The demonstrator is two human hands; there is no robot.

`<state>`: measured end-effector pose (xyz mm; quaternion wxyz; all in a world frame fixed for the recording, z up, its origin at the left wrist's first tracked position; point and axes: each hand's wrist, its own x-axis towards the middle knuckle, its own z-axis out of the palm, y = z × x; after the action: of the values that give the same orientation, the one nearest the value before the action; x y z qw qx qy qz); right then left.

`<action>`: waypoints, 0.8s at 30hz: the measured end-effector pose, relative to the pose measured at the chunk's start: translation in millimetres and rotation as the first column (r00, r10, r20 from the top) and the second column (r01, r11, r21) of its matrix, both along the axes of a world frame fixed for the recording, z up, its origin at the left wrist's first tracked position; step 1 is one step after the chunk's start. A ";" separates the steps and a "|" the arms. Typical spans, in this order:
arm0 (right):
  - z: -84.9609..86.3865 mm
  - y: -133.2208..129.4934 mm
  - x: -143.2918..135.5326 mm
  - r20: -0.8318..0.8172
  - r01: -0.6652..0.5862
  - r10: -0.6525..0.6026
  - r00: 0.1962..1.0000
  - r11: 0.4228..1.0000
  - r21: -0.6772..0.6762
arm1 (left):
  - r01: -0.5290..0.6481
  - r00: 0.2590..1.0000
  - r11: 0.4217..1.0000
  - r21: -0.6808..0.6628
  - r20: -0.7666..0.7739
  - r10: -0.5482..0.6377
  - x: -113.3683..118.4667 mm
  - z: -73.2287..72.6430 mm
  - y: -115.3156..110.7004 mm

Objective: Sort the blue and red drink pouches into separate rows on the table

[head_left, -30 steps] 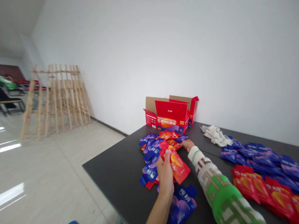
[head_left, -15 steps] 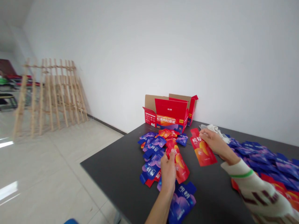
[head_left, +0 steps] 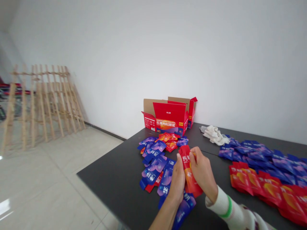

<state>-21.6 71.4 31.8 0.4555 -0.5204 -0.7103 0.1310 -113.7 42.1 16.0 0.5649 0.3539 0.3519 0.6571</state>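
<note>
Above the dark surface (head_left: 115, 182), both hands clasp flat red foil pouches (head_left: 189, 174): left hand (head_left: 177, 182), right hand (head_left: 203, 174), long axis pointing away.

An open red box (head_left: 168, 118) stands at the far edge of the dark table (head_left: 115, 182), against the white wall. A crumpled white cloth (head_left: 214, 134) lies right of the box. A wooden lattice frame (head_left: 40, 102) leans on the wall, well left of the box.
</note>
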 end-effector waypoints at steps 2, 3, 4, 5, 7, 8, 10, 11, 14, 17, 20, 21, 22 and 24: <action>-2.2 -3.7 -1.5 -0.001 -0.016 0.016 1.000 1.000 0.011 | -0.031 0.996 0.999 0.010 -0.083 0.032 1.8 0.5 -0.4; -2.9 -4.8 -2.5 -0.008 -0.031 0.031 0.999 0.999 0.023 | -0.042 0.991 0.999 0.019 -0.126 0.044 2.2 0.4 -0.4; -3.3 -5.3 -3.4 -0.017 -0.046 0.047 0.999 0.998 0.041 | -0.051 0.986 0.998 0.027 -0.159 0.055 2.2 0.1 -0.3; -3.4 -5.2 -4.1 -0.030 -0.060 0.062 0.998 0.996 0.062 | -0.059 0.981 0.998 0.034 -0.182 0.064 1.9 -0.5 -0.1; -3.3 -3.5 -4.4 -0.059 -0.092 0.098 0.993 0.990 0.104 | -0.094 0.971 0.995 0.043 -0.218 0.101 0.8 -1.9 0.4; -3.6 -2.2 -3.9 -0.074 -0.109 0.119 0.990 0.987 0.120 | -0.115 0.965 0.992 0.044 -0.231 0.122 0.2 -2.6 0.6; -5.4 -0.5 -1.9 -0.130 -0.136 0.152 0.980 0.982 0.128 | -0.127 0.966 0.991 0.044 -0.223 0.133 -1.0 -3.8 0.9; -6.8 -0.3 -0.3 -0.178 -0.149 0.168 0.970 0.982 0.115 | -0.120 0.972 0.992 0.047 -0.197 0.127 -1.5 -4.2 1.1; -10.4 -3.5 6.7 -0.315 -0.295 0.272 0.909 0.955 -0.026 | -0.137 0.986 0.990 0.035 -0.088 0.140 -2.5 -4.2 1.0; -9.2 -9.2 18.3 -0.326 -0.516 0.449 0.832 0.841 -0.160 | -0.195 0.981 0.980 -0.040 -0.016 0.195 -2.6 -2.1 0.0; -5.6 -15.4 30.4 -0.356 -0.672 0.589 0.725 0.719 -0.177 | -0.145 0.989 0.986 -0.088 0.011 0.146 -0.1 1.3 -2.4; -5.0 -18.2 33.1 -0.405 -0.709 0.606 0.685 0.684 -0.175 | -0.113 0.993 0.989 -0.094 0.015 0.115 1.4 2.4 -3.3; -5.0 -21.4 34.7 -0.473 -0.734 0.598 0.647 0.656 -0.175 | -0.081 0.996 0.991 -0.102 0.020 0.084 3.2 3.2 -4.3; -6.0 -28.4 35.3 -0.637 -0.763 0.509 0.579 0.613 -0.203 | -0.002 0.999 0.991 -0.136 0.037 0.008 6.7 4.3 -5.6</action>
<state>13.7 42.9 25.8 0.4107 -0.2540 -0.6481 0.5889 -107.0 36.5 20.2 0.5925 0.3015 0.3861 0.6395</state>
